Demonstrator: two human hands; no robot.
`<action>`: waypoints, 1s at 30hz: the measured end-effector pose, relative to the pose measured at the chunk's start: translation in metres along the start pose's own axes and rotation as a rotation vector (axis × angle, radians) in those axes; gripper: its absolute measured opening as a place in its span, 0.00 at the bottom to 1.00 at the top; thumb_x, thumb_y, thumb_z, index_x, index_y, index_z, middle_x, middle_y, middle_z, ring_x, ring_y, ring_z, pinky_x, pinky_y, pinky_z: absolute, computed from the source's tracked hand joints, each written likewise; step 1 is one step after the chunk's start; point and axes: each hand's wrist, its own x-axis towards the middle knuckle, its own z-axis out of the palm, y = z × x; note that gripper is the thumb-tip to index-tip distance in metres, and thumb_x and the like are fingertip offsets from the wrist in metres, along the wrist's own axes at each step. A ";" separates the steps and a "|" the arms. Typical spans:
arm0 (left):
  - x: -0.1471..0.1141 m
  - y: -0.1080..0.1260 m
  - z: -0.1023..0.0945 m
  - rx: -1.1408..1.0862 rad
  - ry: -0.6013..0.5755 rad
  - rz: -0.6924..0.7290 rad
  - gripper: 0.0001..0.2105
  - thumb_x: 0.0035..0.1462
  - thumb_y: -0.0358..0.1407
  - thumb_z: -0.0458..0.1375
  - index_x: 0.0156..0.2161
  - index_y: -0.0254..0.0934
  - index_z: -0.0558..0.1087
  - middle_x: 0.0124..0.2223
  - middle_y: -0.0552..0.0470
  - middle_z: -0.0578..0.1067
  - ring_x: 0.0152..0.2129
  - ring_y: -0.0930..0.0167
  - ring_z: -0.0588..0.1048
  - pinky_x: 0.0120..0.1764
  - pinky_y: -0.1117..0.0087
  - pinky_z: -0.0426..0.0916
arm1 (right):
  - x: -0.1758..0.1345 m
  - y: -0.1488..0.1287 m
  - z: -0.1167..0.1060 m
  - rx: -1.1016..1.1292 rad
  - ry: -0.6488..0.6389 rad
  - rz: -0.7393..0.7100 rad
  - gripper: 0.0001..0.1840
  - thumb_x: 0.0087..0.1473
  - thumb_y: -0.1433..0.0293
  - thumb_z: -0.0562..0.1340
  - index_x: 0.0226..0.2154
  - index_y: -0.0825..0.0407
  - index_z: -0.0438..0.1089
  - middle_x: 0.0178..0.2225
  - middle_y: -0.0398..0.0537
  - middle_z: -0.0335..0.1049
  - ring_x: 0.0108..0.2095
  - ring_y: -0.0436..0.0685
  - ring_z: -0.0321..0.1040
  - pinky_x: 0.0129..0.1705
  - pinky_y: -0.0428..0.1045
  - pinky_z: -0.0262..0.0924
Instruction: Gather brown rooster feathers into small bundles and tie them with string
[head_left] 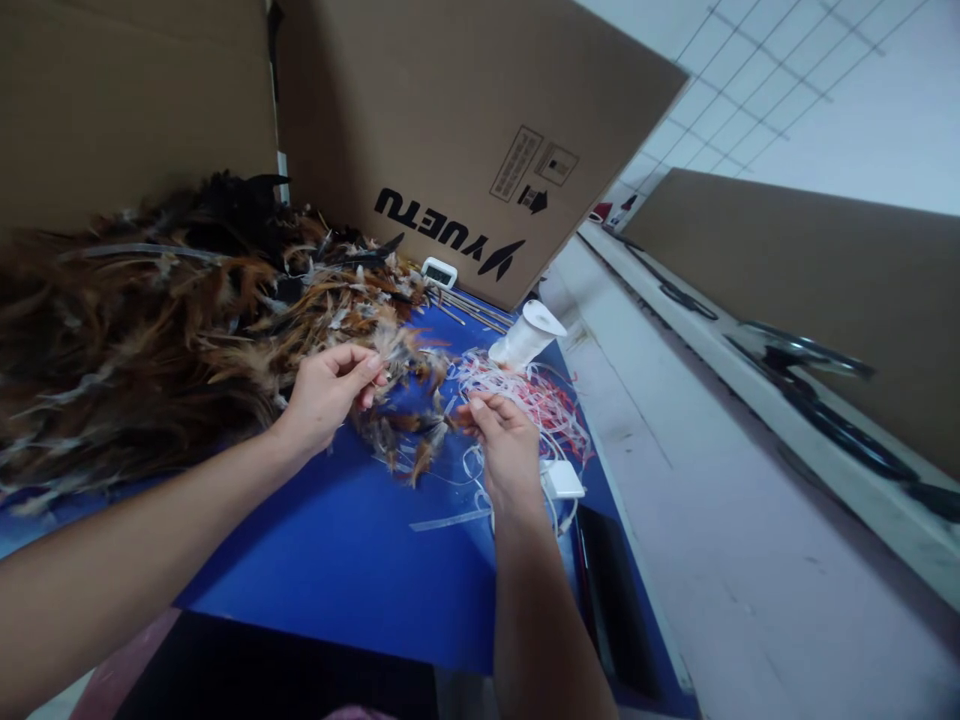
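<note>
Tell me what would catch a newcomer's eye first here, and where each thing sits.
First, the huge heap of brown and black feathers, spread over the left side of the blue tabletop. Behind stands a tall brown cardboard box with black, upside-down YUETU lettering. Near the centre, each in a pinch, are the bare left hand by the heap's right part and the bare right hand before a tangle of white and red strips.

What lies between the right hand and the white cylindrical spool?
In the head view, a loose tangle of thin white and red strands lies between the right hand and the white cylindrical spool.
</note>
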 end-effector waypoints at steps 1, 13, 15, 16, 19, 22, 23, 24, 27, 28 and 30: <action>0.000 0.000 0.000 0.003 0.001 -0.006 0.07 0.52 0.32 0.61 0.25 0.33 0.72 0.23 0.55 0.72 0.14 0.81 0.65 0.18 0.79 0.58 | 0.000 -0.001 0.000 0.013 -0.002 0.003 0.11 0.42 0.65 0.69 0.30 0.54 0.74 0.23 0.42 0.75 0.24 0.50 0.70 0.28 0.45 0.61; -0.013 -0.009 0.006 -0.081 -0.277 -0.346 0.11 0.52 0.40 0.63 0.30 0.34 0.69 0.30 0.51 0.76 0.16 0.79 0.70 0.19 0.79 0.65 | -0.008 -0.011 0.006 0.102 -0.057 0.080 0.11 0.43 0.65 0.68 0.31 0.53 0.73 0.24 0.43 0.76 0.22 0.51 0.70 0.24 0.45 0.62; -0.015 -0.009 0.008 -0.092 -0.273 -0.408 0.11 0.52 0.39 0.64 0.31 0.34 0.68 0.31 0.50 0.77 0.17 0.78 0.72 0.19 0.79 0.66 | -0.009 -0.011 0.007 0.124 -0.070 0.089 0.11 0.43 0.65 0.68 0.31 0.53 0.73 0.24 0.43 0.75 0.21 0.50 0.70 0.23 0.45 0.62; -0.016 -0.010 0.009 -0.096 -0.274 -0.437 0.11 0.52 0.38 0.63 0.31 0.34 0.67 0.30 0.50 0.77 0.17 0.77 0.73 0.19 0.79 0.67 | -0.009 -0.011 0.008 0.137 -0.076 0.098 0.11 0.43 0.65 0.68 0.31 0.53 0.73 0.23 0.43 0.75 0.21 0.50 0.70 0.23 0.45 0.62; -0.017 -0.013 0.010 -0.095 -0.293 -0.522 0.09 0.55 0.37 0.62 0.32 0.35 0.67 0.24 0.51 0.76 0.17 0.74 0.74 0.19 0.79 0.69 | -0.011 -0.012 0.009 0.189 -0.098 0.135 0.11 0.42 0.65 0.68 0.31 0.53 0.73 0.24 0.43 0.76 0.22 0.50 0.70 0.23 0.44 0.62; -0.016 -0.016 0.011 -0.119 -0.293 -0.568 0.07 0.55 0.32 0.61 0.31 0.35 0.67 0.25 0.51 0.77 0.21 0.72 0.78 0.23 0.77 0.73 | -0.013 -0.013 0.010 0.247 -0.105 0.169 0.12 0.41 0.66 0.69 0.31 0.54 0.72 0.25 0.43 0.76 0.23 0.50 0.71 0.23 0.43 0.62; -0.015 -0.016 0.011 -0.131 -0.288 -0.574 0.06 0.55 0.31 0.61 0.31 0.34 0.67 0.28 0.50 0.78 0.23 0.72 0.79 0.27 0.75 0.75 | -0.013 -0.013 0.010 0.265 -0.100 0.176 0.12 0.41 0.66 0.69 0.31 0.54 0.72 0.25 0.43 0.76 0.23 0.50 0.70 0.23 0.43 0.62; -0.015 -0.017 0.012 -0.141 -0.284 -0.581 0.06 0.55 0.29 0.61 0.31 0.33 0.68 0.31 0.49 0.79 0.27 0.71 0.80 0.30 0.74 0.76 | -0.013 -0.013 0.010 0.281 -0.092 0.181 0.12 0.41 0.66 0.69 0.31 0.54 0.72 0.25 0.43 0.76 0.23 0.50 0.70 0.22 0.43 0.62; -0.014 -0.018 0.012 -0.144 -0.255 -0.590 0.05 0.57 0.26 0.59 0.30 0.32 0.69 0.34 0.47 0.79 0.34 0.69 0.81 0.40 0.72 0.76 | -0.011 -0.014 0.008 0.312 -0.056 0.186 0.12 0.41 0.66 0.69 0.30 0.53 0.72 0.26 0.43 0.76 0.24 0.50 0.71 0.23 0.43 0.62; -0.013 -0.019 0.012 -0.138 -0.247 -0.590 0.05 0.57 0.26 0.58 0.30 0.31 0.69 0.34 0.47 0.79 0.34 0.69 0.81 0.41 0.72 0.76 | -0.010 -0.014 0.007 0.316 -0.039 0.184 0.11 0.41 0.66 0.69 0.30 0.53 0.72 0.26 0.43 0.75 0.24 0.50 0.71 0.23 0.44 0.62; -0.013 -0.020 0.010 -0.125 -0.235 -0.585 0.05 0.57 0.25 0.58 0.29 0.31 0.70 0.35 0.45 0.80 0.35 0.69 0.81 0.42 0.72 0.75 | -0.008 -0.014 0.005 0.320 -0.007 0.176 0.11 0.42 0.66 0.68 0.31 0.52 0.71 0.26 0.43 0.75 0.24 0.50 0.70 0.23 0.45 0.62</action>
